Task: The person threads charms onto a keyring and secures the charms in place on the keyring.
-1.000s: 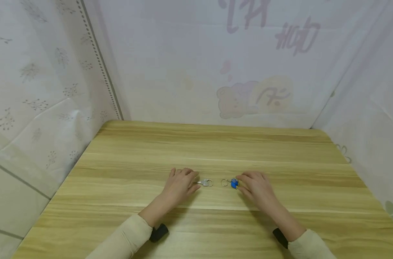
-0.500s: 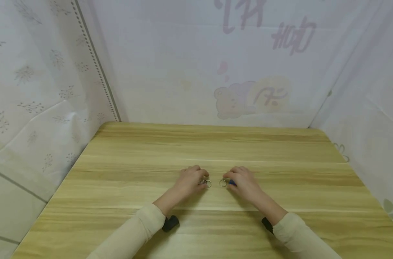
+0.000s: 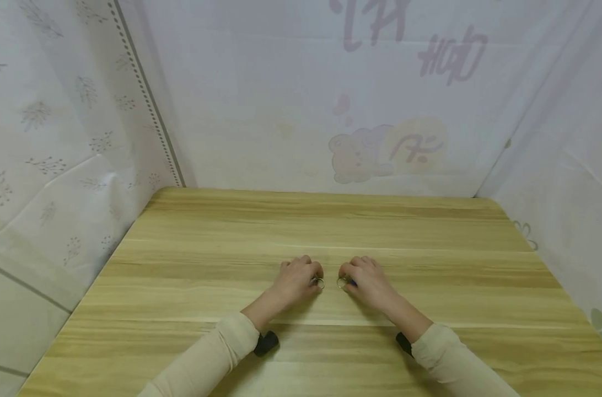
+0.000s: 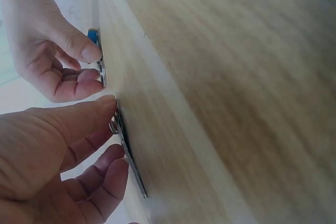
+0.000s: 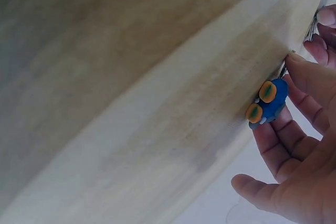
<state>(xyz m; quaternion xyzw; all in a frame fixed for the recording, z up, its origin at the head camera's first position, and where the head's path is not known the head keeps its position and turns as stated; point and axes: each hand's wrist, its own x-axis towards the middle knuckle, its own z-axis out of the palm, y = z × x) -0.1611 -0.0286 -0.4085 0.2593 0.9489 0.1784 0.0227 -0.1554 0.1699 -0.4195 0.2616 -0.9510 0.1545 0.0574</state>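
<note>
My left hand (image 3: 296, 281) is at a silver key (image 4: 131, 153) with a split ring (image 3: 323, 283). In the left wrist view the thumb and curled fingers pinch the ring end, while the key's blade lies along the tabletop. Facing it, my right hand (image 3: 367, 282) pinches a keychain near its metal ring (image 3: 338, 283). The keychain's blue charm (image 5: 274, 102), with orange and green round spots, sits beside the curled fingers in the right wrist view. From the head view most of the key and charm are hidden under the hands. A small gap separates the two rings.
The wood-grain table (image 3: 231, 231) has rounded far corners. Pale printed cloth (image 3: 261, 110) hangs behind it and along both sides. Dark wrist-worn devices, such as the left black one (image 3: 267, 344), show under the cream sleeves (image 3: 445, 347).
Both hands have moved inward over the key and the keychain, and their fingers have closed near the rings. The key and charm are now mostly covered in the head view.
</note>
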